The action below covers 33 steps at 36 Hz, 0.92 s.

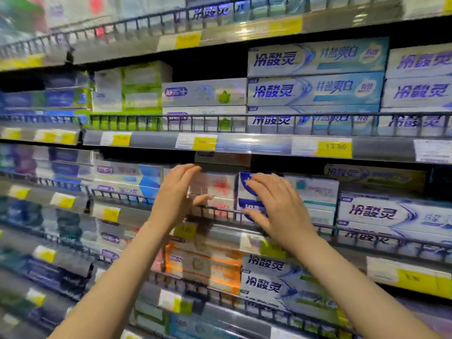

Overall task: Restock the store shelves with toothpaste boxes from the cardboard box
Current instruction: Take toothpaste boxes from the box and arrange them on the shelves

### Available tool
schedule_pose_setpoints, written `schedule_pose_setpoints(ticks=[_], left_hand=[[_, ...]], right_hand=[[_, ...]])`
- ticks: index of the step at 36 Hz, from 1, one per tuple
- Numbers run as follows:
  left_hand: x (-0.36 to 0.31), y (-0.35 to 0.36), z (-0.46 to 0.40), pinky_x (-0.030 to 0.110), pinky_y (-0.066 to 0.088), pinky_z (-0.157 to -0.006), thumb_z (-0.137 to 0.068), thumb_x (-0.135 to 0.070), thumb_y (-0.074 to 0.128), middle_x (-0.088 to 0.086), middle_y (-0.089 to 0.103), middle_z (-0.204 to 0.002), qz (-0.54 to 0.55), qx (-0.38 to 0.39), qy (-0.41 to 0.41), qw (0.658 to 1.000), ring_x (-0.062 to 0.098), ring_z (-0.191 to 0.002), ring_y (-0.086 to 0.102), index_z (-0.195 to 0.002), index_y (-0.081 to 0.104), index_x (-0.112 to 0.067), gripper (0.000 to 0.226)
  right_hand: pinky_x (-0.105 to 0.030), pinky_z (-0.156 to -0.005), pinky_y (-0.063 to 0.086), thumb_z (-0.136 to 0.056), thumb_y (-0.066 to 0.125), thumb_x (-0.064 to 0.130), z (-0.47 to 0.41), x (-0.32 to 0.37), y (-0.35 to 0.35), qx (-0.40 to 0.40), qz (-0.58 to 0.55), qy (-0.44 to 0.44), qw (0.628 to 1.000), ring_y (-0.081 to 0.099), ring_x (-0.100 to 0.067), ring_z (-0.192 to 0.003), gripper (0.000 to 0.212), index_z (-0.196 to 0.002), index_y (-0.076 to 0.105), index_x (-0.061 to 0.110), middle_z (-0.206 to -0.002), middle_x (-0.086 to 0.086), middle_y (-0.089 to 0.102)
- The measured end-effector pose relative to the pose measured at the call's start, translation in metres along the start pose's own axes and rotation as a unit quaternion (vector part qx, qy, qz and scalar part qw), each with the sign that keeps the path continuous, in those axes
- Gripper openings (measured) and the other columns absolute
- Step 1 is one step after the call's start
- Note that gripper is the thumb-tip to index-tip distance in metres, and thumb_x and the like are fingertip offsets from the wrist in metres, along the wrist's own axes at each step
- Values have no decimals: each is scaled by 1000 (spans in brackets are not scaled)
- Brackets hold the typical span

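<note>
We are in a shop, at its toothpaste aisle. Tiered metal shelves [244, 145] run across the whole view, each with a low wire rail [269, 116] along its front edge. Stacked toothpaste boxes [315, 90] fill them, printed sides outward. Yellow-and-white price labels [333, 148] sit in the shelf-edge strips; one on the right reads 13.90.

Left-side stacks of blue and green toothpaste boxes [46, 99] smeared by motion blur, small print on yellow price labels [333, 148] mostly unreadable, both forearms cut off by the bottom edge
</note>
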<state>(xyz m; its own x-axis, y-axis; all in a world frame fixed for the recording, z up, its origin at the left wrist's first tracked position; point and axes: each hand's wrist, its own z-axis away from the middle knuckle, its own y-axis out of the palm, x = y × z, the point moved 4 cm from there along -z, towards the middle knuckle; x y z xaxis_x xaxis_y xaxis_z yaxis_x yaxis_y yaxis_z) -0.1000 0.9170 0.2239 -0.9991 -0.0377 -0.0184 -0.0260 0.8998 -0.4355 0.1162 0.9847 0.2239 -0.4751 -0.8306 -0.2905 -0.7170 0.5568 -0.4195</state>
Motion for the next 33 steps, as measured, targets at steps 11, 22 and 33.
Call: schedule_pose_setpoints(ticks=[11,22,33], left_hand=[[50,24,-35,49,31,-107,-57,-59,75,18,61,-117,-32,126,70,989,35,-112,55,-125,56,-8,87],[53,28,-33,39,27,-102,-69,-65,62,5,51,-132,-51,143,57,987,27,-124,42,-135,44,-24,80],[43,20,-36,35,32,-97,-68,-66,61,2,53,-129,-88,156,66,982,23,-121,46,-133,45,-24,79]], right_hand=[[-46,-103,38,-58,82,43,-53,40,54,63,139,40,987,60,-28,-104,68,-113,61,10,-112,-9,63],[-56,-100,35,-53,75,55,-63,40,58,92,176,69,978,65,-28,-95,68,-106,66,15,-96,-5,70],[-54,-105,28,-56,77,53,-67,36,58,114,160,92,976,63,-28,-100,64,-107,65,16,-99,-4,69]])
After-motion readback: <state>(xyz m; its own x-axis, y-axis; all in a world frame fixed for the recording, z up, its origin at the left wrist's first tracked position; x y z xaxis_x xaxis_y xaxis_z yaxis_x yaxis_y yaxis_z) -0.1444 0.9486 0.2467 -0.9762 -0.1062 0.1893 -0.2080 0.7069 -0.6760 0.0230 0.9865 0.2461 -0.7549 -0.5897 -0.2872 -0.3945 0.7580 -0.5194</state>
